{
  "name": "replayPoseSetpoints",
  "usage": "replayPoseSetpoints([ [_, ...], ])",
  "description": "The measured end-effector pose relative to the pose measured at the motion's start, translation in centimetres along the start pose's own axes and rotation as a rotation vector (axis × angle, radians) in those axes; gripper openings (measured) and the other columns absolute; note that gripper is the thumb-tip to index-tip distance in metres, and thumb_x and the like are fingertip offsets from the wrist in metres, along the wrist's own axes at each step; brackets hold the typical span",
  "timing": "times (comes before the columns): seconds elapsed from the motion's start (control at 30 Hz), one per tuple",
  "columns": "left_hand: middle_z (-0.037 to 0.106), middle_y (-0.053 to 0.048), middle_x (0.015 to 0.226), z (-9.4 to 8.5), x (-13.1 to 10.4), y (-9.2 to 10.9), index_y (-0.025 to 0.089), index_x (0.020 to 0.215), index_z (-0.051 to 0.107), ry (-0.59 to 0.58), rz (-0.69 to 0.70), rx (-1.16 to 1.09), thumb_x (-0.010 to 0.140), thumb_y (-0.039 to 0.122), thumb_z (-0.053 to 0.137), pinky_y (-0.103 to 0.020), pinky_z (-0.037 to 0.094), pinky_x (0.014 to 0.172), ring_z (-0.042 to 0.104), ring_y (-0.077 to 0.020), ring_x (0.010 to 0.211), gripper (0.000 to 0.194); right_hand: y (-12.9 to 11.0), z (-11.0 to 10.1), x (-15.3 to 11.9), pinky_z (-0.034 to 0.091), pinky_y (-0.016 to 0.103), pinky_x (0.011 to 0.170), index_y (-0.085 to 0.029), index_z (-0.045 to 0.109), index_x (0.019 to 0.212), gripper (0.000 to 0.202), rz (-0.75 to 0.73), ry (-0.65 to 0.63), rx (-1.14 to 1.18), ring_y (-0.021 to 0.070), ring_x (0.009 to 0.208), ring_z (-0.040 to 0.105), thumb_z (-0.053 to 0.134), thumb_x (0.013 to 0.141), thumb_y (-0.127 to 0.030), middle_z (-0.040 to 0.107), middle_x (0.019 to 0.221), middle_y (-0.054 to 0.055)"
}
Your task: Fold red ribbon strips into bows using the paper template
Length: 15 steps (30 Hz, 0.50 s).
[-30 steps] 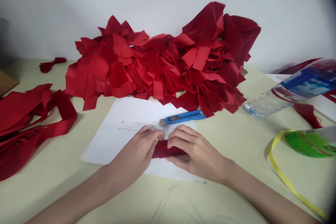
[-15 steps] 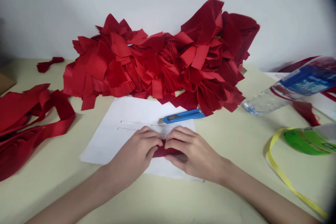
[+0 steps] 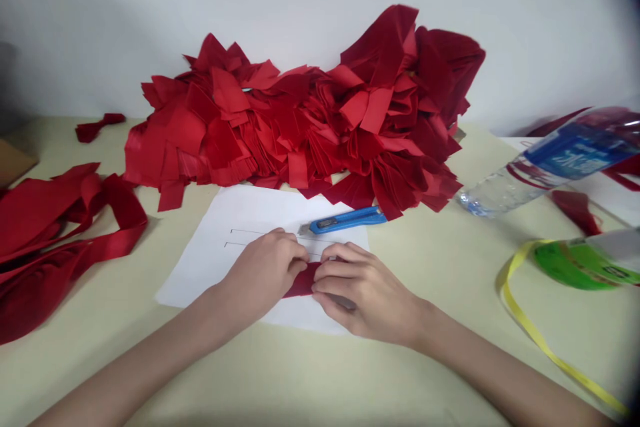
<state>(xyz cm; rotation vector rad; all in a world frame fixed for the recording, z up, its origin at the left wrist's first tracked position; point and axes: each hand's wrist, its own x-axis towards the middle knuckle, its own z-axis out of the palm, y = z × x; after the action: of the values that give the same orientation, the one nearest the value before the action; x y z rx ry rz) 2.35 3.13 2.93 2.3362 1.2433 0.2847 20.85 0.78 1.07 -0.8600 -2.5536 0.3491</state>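
Observation:
Between my two hands a dark red velvet ribbon piece [image 3: 301,281] lies over a white paper sheet [image 3: 197,265] marked with thin ruled lines. My left hand [image 3: 270,270] is closed, fingers curled, pinching the ribbon's upper left part. On its right end my right hand [image 3: 357,287] is closed too, thumb below and fingers above; they cover that end. Just beyond my fingertips rests a blue utility knife [image 3: 345,220], a short length of blade showing at its left tip. Its right end touches the red ribbon pile.
A big heap of cut red ribbon pieces [image 3: 300,127] stands against the wall. Long red ribbon [image 3: 120,213] lies in loops at left. To the right are a plastic bottle with a blue label [image 3: 570,160], a green-labelled bottle [image 3: 575,265] and a yellow strap [image 3: 525,313].
My left hand has shifted slightly up and left, its fingers curling tighter, so more of the ribbon shows below it. The right hand stays nearly in place. The view has shifted slightly.

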Motion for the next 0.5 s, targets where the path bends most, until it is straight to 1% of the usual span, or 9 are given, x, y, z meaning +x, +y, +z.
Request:
replayPoseSetpoints([
  [0.13,0.063,-0.004,0.072,0.3,0.3,0.3,0.018,0.067,0.063,-0.011,-0.077,0.120,0.077,0.007,0.045,-0.031,0.042,0.064,0.057,-0.0209,0.078,0.023,-0.2,0.1,0.0,0.041,0.032,0.074,-0.015,0.066,0.073,0.019,0.008,-0.007,0.012,0.0172,0.083,0.050,0.050,0.083,-0.015,0.065,0.072,0.001],
  [0.27,0.061,-0.005,0.071,0.4,0.3,0.4,0.017,0.066,0.058,-0.042,-0.060,0.144,0.077,0.007,0.045,-0.030,0.041,0.058,0.055,-0.0213,0.076,0.020,0.2,-0.5,0.2,0.041,0.032,0.079,-0.016,0.065,0.072,0.017,0.045,0.006,0.109,0.0160,0.081,0.052,0.052,0.083,-0.015,0.065,0.071,0.001],
  [0.33,0.060,-0.004,0.072,0.4,0.3,0.4,0.017,0.068,0.056,-0.056,-0.043,0.145,0.079,0.008,0.045,-0.030,0.041,0.059,0.054,-0.0213,0.077,0.017,0.8,-1.2,0.4,0.042,0.032,0.080,-0.017,0.065,0.073,0.017,0.125,0.067,0.175,0.0144,0.077,0.053,0.052,0.085,-0.016,0.065,0.073,0.001],
  [0.4,0.059,-0.005,0.074,0.4,0.2,0.4,0.016,0.070,0.055,-0.060,-0.031,0.148,0.080,0.009,0.046,-0.031,0.042,0.063,0.053,-0.0216,0.079,0.016,1.3,-1.7,0.5,0.042,0.032,0.080,-0.018,0.065,0.079,0.015,0.237,0.140,0.198,0.0143,0.078,0.054,0.052,0.086,-0.018,0.066,0.079,0.002],
  [0.43,0.059,-0.005,0.076,0.5,0.1,0.4,0.016,0.071,0.054,-0.057,-0.027,0.151,0.081,0.008,0.046,-0.032,0.042,0.064,0.053,-0.0218,0.081,0.015,1.6,-1.9,0.5,0.043,0.032,0.080,-0.018,0.065,0.084,0.014,0.283,0.155,0.193,0.0149,0.080,0.055,0.052,0.087,-0.019,0.067,0.083,0.002],
  [0.5,0.058,-0.005,0.078,0.7,0.0,0.4,0.016,0.072,0.052,-0.042,-0.018,0.147,0.082,0.008,0.046,-0.033,0.043,0.067,0.051,-0.0215,0.082,0.015,1.8,-1.8,0.5,0.043,0.033,0.082,-0.020,0.065,0.091,0.013,0.323,0.118,0.169,0.0160,0.087,0.055,0.053,0.086,-0.020,0.067,0.089,0.002],
])
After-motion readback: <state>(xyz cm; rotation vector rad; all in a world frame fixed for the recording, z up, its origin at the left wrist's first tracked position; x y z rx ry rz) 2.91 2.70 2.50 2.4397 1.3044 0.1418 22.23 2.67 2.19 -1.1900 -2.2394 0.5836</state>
